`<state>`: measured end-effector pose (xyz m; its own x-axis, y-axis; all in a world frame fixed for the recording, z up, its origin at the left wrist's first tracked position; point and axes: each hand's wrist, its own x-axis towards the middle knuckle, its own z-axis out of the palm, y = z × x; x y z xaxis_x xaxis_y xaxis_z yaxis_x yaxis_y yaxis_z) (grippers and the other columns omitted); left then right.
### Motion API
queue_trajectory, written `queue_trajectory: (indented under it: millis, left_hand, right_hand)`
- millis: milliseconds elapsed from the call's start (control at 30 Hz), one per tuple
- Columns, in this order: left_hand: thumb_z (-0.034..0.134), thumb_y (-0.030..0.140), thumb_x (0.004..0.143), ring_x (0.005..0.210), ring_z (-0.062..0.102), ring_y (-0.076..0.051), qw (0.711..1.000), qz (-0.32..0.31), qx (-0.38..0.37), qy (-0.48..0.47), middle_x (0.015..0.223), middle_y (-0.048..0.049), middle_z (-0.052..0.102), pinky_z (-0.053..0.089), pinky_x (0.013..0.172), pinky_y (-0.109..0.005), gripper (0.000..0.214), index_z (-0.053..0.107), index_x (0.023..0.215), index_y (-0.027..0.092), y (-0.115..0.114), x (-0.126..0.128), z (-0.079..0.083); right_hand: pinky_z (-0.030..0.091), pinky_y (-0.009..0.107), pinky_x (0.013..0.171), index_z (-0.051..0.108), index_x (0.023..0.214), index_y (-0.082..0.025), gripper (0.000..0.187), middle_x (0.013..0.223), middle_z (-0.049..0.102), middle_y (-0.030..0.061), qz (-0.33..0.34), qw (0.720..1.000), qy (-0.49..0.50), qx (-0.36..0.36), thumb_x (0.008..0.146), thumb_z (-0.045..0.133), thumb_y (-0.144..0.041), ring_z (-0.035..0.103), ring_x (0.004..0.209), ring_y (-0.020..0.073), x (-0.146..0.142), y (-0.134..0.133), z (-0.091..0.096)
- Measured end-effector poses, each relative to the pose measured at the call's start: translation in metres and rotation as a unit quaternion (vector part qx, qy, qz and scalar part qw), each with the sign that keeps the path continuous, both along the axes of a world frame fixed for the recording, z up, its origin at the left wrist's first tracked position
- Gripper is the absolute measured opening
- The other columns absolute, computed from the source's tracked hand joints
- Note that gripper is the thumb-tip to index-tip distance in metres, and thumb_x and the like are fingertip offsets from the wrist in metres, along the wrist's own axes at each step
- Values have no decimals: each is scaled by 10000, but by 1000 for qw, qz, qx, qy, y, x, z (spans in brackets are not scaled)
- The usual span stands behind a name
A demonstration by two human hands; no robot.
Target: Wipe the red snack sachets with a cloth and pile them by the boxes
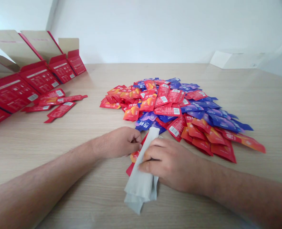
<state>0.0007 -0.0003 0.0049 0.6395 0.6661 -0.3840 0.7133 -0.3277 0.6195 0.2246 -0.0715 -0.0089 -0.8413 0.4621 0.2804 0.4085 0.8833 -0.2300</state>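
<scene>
My right hand (176, 162) is closed on a folded white cloth or paper towel (141, 178), its fingers bent over the top. The cloth lies slantwise, with loose layers spread at its near end. Under it is a red pouch (130, 169) with an orange fruit print, mostly covered. My left hand (120, 142) is curled beside the cloth, thumb and forefinger pinched at the pouch's upper left edge; the fingertips are partly hidden. Just beyond both hands, a heap of red pouches (167, 110) and blue-purple pouches (223, 122) is spread over the table.
Open red cartons (39, 76) stand in a row at the left, flaps raised. Several red pouches (61, 111) lie in front of them on the light wooden table (95, 203). A white object (236, 60) rests against the back wall (155, 31) at the right.
</scene>
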Motion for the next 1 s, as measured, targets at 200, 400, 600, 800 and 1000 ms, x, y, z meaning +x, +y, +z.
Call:
queue_trajectory:
  millis: [200, 400, 600, 800, 1000]
  left_hand:
    - [522, 288, 850, 572, 561, -114, 1000, -3, -10, -2, 633, 64, 635, 374, 490, -211, 118, 619, 813, 233, -4, 0, 0]
    - [515, 298, 852, 571, 572, -121, 1000, -7, 4, 6, 617, 59, 620, 361, 485, -216, 131, 625, 822, 234, -4, 0, -2]
    - [521, 281, 848, 571, 577, -115, 1000, -3, -8, -3, 627, 59, 636, 372, 493, -208, 126, 628, 809, 227, -4, -1, -1]
    - [538, 274, 837, 554, 547, -108, 1000, 3, -10, -24, 615, 57, 624, 350, 488, -209, 115, 626, 787, 218, -5, -5, -1]
    - [667, 307, 794, 523, 470, -77, 984, 28, -41, -174, 585, 63, 542, 339, 502, -200, 163, 574, 728, 191, 7, -39, 15]
  right_hand:
    - [484, 409, 954, 732, 1159, -173, 231, 1091, 691, 84, -89, 996, 27, -14, 947, 653, -131, 565, 1070, 255, 2, -1, -3]
    - [466, 410, 974, 734, 1151, -213, 202, 1066, 717, 53, 3, 1000, 6, -2, 1031, 572, -228, 588, 1057, 233, 2, -3, -5]
    - [487, 409, 934, 732, 1171, -184, 232, 1076, 698, 79, -75, 997, 26, -11, 960, 642, -145, 575, 1051, 253, 2, 0, -6]
    - [490, 410, 944, 731, 1171, -204, 214, 1076, 714, 65, -9, 999, 45, -18, 989, 621, -181, 596, 1049, 242, -4, 0, -9]
    - [503, 425, 946, 679, 1250, -198, 354, 1165, 673, 82, -85, 989, 111, -40, 948, 557, -58, 585, 1076, 248, -5, 3, -5]
